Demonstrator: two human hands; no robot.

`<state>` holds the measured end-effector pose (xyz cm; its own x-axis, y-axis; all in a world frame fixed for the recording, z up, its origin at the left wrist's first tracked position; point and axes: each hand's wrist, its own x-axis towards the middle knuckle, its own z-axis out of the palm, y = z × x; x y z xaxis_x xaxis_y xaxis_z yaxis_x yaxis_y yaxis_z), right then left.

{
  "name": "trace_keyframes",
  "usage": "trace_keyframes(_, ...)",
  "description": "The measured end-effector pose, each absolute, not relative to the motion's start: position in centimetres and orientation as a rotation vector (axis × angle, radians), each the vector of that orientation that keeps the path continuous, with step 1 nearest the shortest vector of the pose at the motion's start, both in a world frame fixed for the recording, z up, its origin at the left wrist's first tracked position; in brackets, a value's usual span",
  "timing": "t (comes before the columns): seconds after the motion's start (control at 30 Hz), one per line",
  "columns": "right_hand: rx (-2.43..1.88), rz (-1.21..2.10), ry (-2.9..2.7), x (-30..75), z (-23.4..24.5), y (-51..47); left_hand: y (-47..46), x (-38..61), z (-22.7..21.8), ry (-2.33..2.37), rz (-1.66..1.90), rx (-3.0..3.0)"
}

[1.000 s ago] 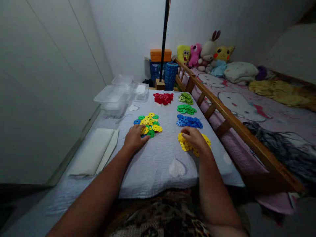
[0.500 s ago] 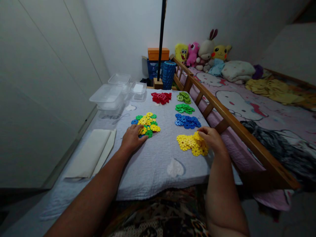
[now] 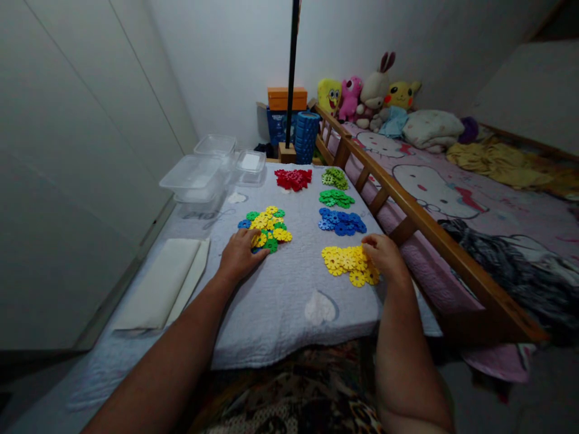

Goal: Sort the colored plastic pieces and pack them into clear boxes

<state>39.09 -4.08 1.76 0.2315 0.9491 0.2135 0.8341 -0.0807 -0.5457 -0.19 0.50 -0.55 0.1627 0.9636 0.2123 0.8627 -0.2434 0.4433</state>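
My left hand (image 3: 238,256) rests at the near left edge of a mixed pile of notched plastic snowflake discs (image 3: 272,223), yellow, green and blue. Its fingers bend over a yellow disc there while the thumb lies apart on the cloth side. At the right, my right hand (image 3: 383,256) has its fingertips pinched at the top of a yellow disc pile (image 3: 346,259); a yellow disc shows at the tips, partly hidden. Beyond that lie separate piles of blue discs (image 3: 342,222), green discs (image 3: 336,198), light green discs (image 3: 335,178) and red discs (image 3: 293,179).
Clear plastic containers (image 3: 192,173) stand at the back left, near a folded off-white sheet (image 3: 158,283). A wooden bed rail (image 3: 407,211) runs along the table's right side. Behind the table rise a black pole (image 3: 292,78) and a blue foam roller (image 3: 306,137).
My right hand has lowered slightly at the yellow pile, and the raised yellow disc at its fingertips now sits flatter. My left hand stays at the mixed pile. The view has shifted a little.
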Motion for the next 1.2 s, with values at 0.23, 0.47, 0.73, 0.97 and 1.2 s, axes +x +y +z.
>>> trace_keyframes(0.23,-1.822,0.241,-1.797,33.2,4.1,-2.0,0.4,-0.1,-0.3,1.772,0.66,2.212)
trace_keyframes(0.47,-1.664,0.328,-2.212,23.9,4.2,1.0,0.4,-0.1,-0.4,1.776,0.665,2.213)
trace_keyframes(0.73,-1.623,0.322,-2.27,19.3,1.0,1.7,0.6,-0.4,-1.2,1.749,0.718,2.252)
trace_keyframes(0.97,-1.646,0.306,-2.273,19.5,0.8,1.5,0.5,-0.3,-1.2,1.754,0.712,2.252)
trace_keyframes(1.2,-1.625,0.301,-2.274,19.9,1.0,1.0,0.5,-0.2,-1.2,1.75,0.736,2.242)
